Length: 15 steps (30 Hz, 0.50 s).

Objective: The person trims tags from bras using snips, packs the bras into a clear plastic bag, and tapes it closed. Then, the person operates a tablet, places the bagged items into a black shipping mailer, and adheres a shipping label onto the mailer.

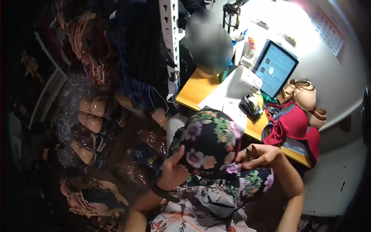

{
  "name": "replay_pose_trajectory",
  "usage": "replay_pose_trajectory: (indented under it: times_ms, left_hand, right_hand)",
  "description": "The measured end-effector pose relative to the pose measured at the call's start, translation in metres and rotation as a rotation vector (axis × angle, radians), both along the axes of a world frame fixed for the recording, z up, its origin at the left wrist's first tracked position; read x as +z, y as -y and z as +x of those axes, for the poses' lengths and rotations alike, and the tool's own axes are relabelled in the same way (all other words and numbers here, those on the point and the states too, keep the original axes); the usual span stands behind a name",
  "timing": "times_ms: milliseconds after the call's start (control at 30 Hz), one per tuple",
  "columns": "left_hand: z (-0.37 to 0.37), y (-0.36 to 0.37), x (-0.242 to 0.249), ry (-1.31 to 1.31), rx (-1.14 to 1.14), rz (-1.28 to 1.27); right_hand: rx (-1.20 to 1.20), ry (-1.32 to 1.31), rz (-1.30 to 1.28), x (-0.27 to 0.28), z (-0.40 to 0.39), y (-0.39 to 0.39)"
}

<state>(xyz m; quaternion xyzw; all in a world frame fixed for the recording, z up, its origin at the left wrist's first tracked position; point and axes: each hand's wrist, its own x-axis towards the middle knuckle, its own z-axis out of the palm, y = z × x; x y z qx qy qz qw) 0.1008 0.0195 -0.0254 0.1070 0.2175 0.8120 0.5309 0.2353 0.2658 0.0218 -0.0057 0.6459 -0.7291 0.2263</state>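
Across my lap I hold a black bra (212,141) printed with purple, peach and green flowers, its rounded cup facing up. My left hand (174,170) is wrapped against the cup's left side, thumb on top and the other fingers partly hidden. At the cup's right edge, my right hand (261,155) pinches the fabric with bent fingers. The other floral cup hangs below that hand. A dark band circles my left wrist. Beneath the bra lies my patterned clothing (197,216).
A wooden desk (189,92) ahead carries a tablet (276,67), a tape dispenser (252,105), papers and red bras (293,123). Plastic-wrapped bras (92,110) pile up at left. A white metal post (170,34) stands by the desk. A wall calendar (328,29) hangs at right.
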Motion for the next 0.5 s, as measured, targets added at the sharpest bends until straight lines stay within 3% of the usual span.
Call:
replay_pose_trajectory:
  times_ms: [67,133,300,367,400,433,500]
  left_hand:
    - [-0.003,-0.002,0.001,0.101,-0.054,-0.103]
    - [-0.014,-0.004,-0.012,0.149,-0.004,-0.121]
    - [-0.079,0.053,-0.06,0.119,-0.066,-0.216]
    - [-0.102,0.091,-0.062,-0.152,-0.084,-0.597]
    - [-0.101,0.097,-0.058,-0.156,-0.068,-0.612]
    - [-0.098,0.1,-0.052,-0.508,0.106,-0.706]
    - [-0.087,0.099,-0.041,-1.216,0.452,-0.851]
  right_hand:
    - [0.037,0.129,0.084,0.021,0.015,-0.018]
    - [0.42,0.332,0.27,0.04,0.02,-0.036]
    - [0.431,0.461,0.347,0.054,0.044,-0.047]
    - [0.419,0.49,0.334,0.031,0.044,-0.041]
    - [0.418,0.503,0.328,0.018,0.042,-0.036]
    - [0.432,0.487,0.32,0.001,0.035,-0.027]
    - [0.484,0.29,0.623,-0.035,0.019,-0.004]
